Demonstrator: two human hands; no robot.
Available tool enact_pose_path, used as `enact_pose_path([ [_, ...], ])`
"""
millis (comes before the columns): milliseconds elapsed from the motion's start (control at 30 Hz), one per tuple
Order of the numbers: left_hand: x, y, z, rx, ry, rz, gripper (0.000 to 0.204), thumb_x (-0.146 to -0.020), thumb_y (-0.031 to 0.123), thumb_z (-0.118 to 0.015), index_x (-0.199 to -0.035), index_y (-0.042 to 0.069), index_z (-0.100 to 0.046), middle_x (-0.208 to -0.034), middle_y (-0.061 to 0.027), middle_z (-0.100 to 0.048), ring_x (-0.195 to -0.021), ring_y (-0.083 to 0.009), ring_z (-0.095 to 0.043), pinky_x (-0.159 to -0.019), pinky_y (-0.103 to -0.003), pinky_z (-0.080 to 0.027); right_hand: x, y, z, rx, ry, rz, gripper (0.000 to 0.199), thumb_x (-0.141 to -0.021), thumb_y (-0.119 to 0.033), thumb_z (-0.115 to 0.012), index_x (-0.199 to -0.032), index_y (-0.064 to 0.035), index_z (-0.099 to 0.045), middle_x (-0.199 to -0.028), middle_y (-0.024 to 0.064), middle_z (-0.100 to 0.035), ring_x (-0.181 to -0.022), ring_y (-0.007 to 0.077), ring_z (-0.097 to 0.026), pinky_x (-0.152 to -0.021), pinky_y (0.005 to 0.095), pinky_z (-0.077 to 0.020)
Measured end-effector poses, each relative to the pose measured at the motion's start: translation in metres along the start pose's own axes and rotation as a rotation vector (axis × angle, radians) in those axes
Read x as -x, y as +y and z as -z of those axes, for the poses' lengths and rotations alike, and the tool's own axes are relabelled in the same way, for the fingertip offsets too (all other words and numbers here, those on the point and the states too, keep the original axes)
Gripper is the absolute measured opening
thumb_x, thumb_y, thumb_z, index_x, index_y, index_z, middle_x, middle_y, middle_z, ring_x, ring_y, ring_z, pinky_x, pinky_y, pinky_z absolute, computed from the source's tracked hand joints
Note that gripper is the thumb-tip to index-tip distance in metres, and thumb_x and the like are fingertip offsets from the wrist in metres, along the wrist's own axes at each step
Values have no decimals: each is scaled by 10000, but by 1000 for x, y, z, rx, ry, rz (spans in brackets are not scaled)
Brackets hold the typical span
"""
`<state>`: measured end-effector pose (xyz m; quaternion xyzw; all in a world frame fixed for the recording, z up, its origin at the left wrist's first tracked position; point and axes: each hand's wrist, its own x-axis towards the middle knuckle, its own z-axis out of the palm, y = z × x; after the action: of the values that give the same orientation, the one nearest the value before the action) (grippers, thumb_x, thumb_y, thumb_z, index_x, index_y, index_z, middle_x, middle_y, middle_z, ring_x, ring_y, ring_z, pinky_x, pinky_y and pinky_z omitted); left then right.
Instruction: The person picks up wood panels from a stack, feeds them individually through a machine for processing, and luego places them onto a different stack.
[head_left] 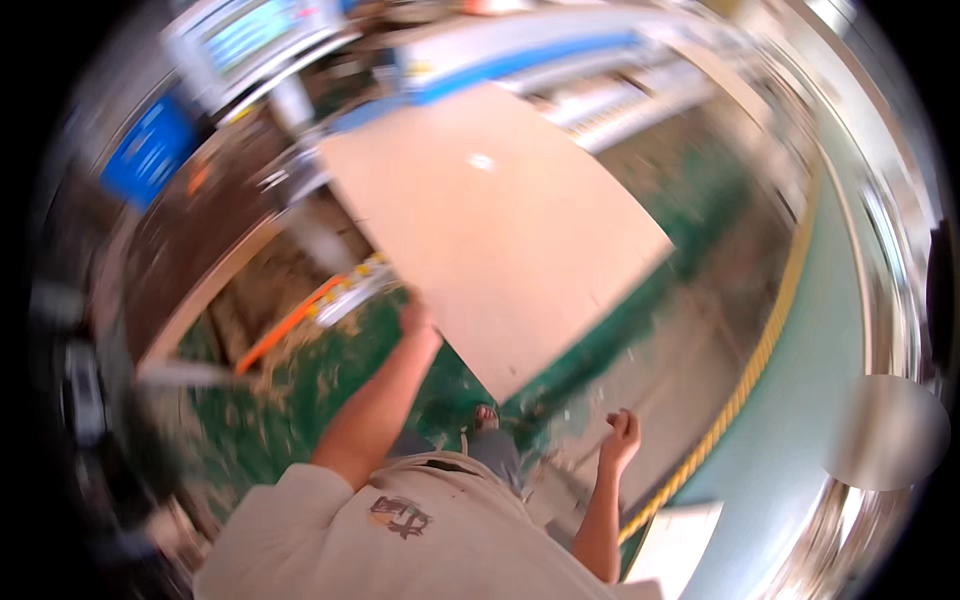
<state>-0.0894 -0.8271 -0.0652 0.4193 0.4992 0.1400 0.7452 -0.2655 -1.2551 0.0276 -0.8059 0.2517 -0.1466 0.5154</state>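
A large pale wooden board (495, 235) stretches out in front of me, its far end by a machine bed with a blue strip. My left hand (418, 315) grips the board's left edge near its close corner; the fingers are partly hidden by it. Off to the right of that corner, my right hand (623, 432) hangs in the air apart from the board. Its fingers are loosely bent and somewhat apart, with nothing seen in them.
A machine with a screen (250, 35) stands at the far left, near a blue container (150, 150). An orange-edged rail (290, 325) lies left of the board. Along the right runs a green-grey surface with a yellow ribbed edge (740, 400). Sawdust covers the green floor (310, 385).
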Motion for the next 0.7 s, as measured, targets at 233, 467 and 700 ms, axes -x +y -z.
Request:
enact_pose_path([
  [233, 70, -4, 37, -254, -573, 187, 554, -1014, 542, -498, -1236, 39, -564, -1021, -32, -646, -980, -234, -691, -715, -269, -531, 238, 48, 152, 70, 465, -245, 279, -1028, -224, -562, -1027, 38, -657, -791, 81, -705, -733, 134, -675, -711, 273, -529],
  [467, 223, -96, 209, -1013, -1561, 119, 371, -913, 199, -751, -1182, -30, -640, -976, -102, -689, -893, -223, -702, -842, -299, -539, 564, 53, 134, -143, 915, -462, 261, -1032, -203, -560, -1047, 34, -667, -801, 80, -711, -697, 122, -672, -638, 270, -536],
  [700, 315, -128, 362, -1630, -1952, -27, 335, -890, 175, -763, -1143, -31, -687, -1097, -127, -718, -1032, -172, -675, -922, -287, -513, 801, 80, 148, -337, 1214, -709, 294, -1014, -228, -583, -1076, 50, -654, -816, 108, -701, -657, 163, -670, -610, 291, -543],
])
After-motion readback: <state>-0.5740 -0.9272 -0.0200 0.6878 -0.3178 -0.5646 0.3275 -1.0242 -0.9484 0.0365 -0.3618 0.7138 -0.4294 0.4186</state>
